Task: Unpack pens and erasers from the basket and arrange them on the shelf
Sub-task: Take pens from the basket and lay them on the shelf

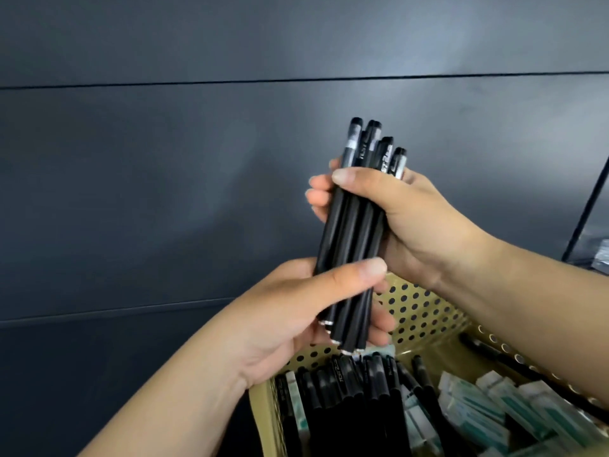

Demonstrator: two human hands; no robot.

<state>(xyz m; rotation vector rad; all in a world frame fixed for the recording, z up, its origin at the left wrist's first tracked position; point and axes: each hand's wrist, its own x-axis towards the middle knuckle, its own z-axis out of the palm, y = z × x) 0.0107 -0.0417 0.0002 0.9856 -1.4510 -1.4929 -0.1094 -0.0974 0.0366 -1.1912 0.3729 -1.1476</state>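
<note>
To my left and ahead there is only the dark panel wall [164, 192]; no shelf board shows here, so I cannot tell where the bundle has to go.

My left hand [283, 321] sits low, palm up. Its thumb lies across the front of the pens [354, 245] and its fingers [382, 324] curl round behind them, so it holds the bundle at its lower end, close to the tips.

The pens stand nearly upright between my two hands, well above the basket [425, 311]. Their long axis runs from the tips, low and slightly left, up to the capped ends, which lean a little right and away from me. The capped ends stick out unevenly.

My right hand [408, 222] comes in from the right and grips the upper half just under the caps, thumb in front, fingers wrapped round the back. Both hands are closed on the same bundle, the right above the left.

I judge the next move is to square the ends. For that the left can push up under the tips while the right loosens.

Down to the right, the basket holds more black pens [362, 390] lying side by side, with erasers [487, 404] beside them further right.
</note>
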